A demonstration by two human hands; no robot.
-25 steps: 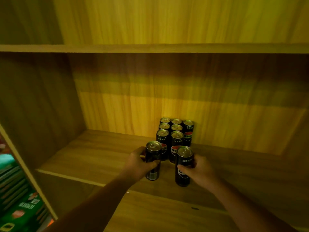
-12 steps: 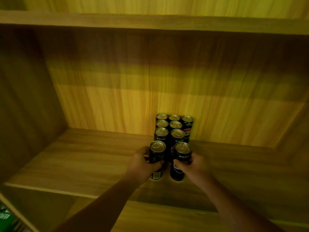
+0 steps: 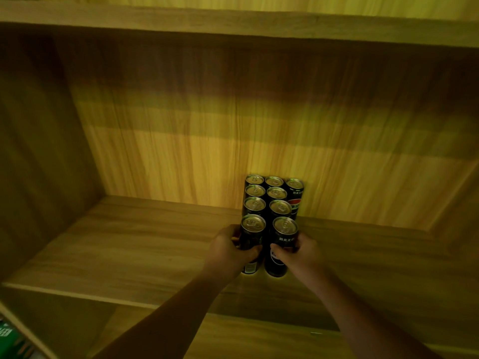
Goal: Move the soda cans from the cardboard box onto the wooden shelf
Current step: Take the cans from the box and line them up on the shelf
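Observation:
Several black soda cans [image 3: 274,195] stand in tight rows against the back panel of the wooden shelf [image 3: 145,244]. At the front of those rows, my left hand [image 3: 228,252] grips one black can [image 3: 252,229] and my right hand [image 3: 300,252] grips another [image 3: 283,234]. Both held cans are upright, side by side, with their bases on the shelf board, directly in front of the stored rows. The cardboard box is out of view.
The shelf above [image 3: 233,24] overhangs the compartment. A side panel [image 3: 39,151] closes the left. A lower shelf board [image 3: 259,338] runs beneath my arms. Green packaging [image 3: 10,338] shows at the bottom left corner.
Both hands have pushed their cans further back and set them down against the front of the stored rows. The camera has moved closer and tilted, so the green packs have nearly left view.

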